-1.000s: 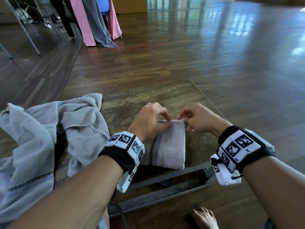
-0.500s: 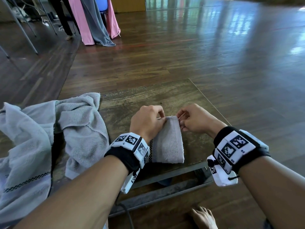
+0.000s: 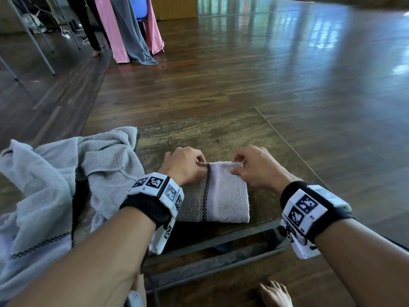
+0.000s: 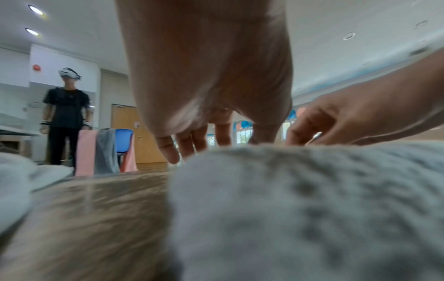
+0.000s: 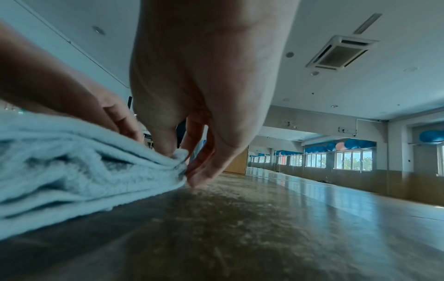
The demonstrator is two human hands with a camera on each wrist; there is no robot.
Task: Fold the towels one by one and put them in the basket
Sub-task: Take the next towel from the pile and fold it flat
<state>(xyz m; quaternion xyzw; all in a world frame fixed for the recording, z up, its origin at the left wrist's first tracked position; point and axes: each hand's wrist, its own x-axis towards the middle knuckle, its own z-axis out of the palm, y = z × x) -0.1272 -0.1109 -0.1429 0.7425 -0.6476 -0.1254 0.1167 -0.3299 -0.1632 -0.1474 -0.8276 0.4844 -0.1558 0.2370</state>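
Note:
A small grey folded towel with a black checkered stripe lies on the worn wooden table near its front edge. My left hand pinches the towel's far left corner, fingers curled. My right hand pinches its far right corner; in the right wrist view the thumb and fingers clamp the stacked towel layers at that corner. The left wrist view looks over the towel at both hands. No basket is in view.
A heap of loose grey towels covers the table's left side. Pink and grey cloths hang over a blue chair at the far left, with another person standing beside it. Bare wooden floor stretches to the right. My bare foot shows below the table.
The towel looks wider now, with its checkered stripe exposed between my hands. Both hands have kept hold of its far corners and moved a little apart.

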